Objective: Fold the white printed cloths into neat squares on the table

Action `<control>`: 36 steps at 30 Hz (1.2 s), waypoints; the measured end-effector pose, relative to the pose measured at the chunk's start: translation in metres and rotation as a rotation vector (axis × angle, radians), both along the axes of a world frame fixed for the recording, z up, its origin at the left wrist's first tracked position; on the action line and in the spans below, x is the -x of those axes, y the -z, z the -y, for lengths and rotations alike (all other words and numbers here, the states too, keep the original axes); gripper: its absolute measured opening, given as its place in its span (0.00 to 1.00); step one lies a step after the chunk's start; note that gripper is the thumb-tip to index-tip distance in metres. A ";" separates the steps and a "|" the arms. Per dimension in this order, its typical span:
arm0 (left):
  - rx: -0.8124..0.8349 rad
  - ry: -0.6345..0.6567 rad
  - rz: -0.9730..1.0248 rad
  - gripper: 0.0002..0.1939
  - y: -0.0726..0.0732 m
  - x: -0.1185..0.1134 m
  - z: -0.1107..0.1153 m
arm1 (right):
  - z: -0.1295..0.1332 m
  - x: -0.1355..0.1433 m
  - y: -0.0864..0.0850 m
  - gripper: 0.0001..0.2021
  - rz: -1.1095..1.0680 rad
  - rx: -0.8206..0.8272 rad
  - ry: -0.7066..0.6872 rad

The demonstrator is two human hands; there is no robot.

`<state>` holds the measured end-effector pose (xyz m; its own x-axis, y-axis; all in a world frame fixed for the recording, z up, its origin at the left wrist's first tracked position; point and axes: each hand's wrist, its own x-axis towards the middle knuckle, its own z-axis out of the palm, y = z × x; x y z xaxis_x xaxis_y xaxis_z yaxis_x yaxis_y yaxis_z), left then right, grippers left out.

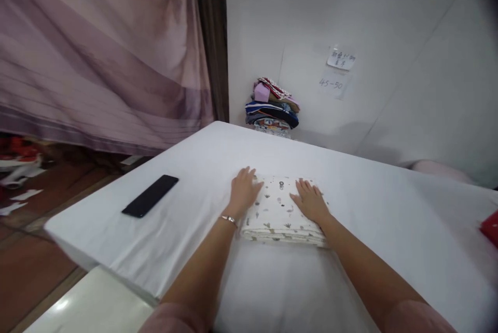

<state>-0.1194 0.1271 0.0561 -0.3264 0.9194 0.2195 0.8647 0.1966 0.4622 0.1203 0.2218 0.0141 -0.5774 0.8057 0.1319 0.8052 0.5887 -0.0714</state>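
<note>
A white cloth with small printed motifs [278, 213] lies folded into a thick, flat rectangle on the white-covered table. Its layered folded edge faces me. At its left edge rests my left hand [244, 190], fingers stretched forward and thumb reaching onto the cloth; a bracelet [229, 220] circles that wrist. Flat on the upper right part of the cloth lies my right hand [310, 199], fingers extended. Neither hand grips anything.
A black phone [151, 196] lies on the table [187, 167] to the left. Beyond the far edge stands a stack of folded clothes [272, 107] against the wall. Paper notes [341, 58] hang there. A pinkish curtain [116, 53] covers the left. Something red [490, 228] sits at the right edge.
</note>
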 end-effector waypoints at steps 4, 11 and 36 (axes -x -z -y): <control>0.126 0.232 -0.056 0.31 0.007 -0.028 0.028 | -0.002 0.002 0.003 0.32 -0.012 0.008 0.004; 0.231 0.279 -0.007 0.33 0.014 -0.027 0.038 | 0.006 -0.001 -0.017 0.29 0.032 0.127 -0.016; 0.056 -0.224 0.372 0.28 -0.004 -0.017 0.103 | 0.112 -0.088 0.002 0.26 -0.188 0.042 -0.212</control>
<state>-0.1027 0.0238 0.0602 -0.5666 0.8240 0.0013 0.5747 0.3941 0.7172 0.2080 0.1096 0.0126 -0.7019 0.6770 0.2217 0.6349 0.7356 -0.2362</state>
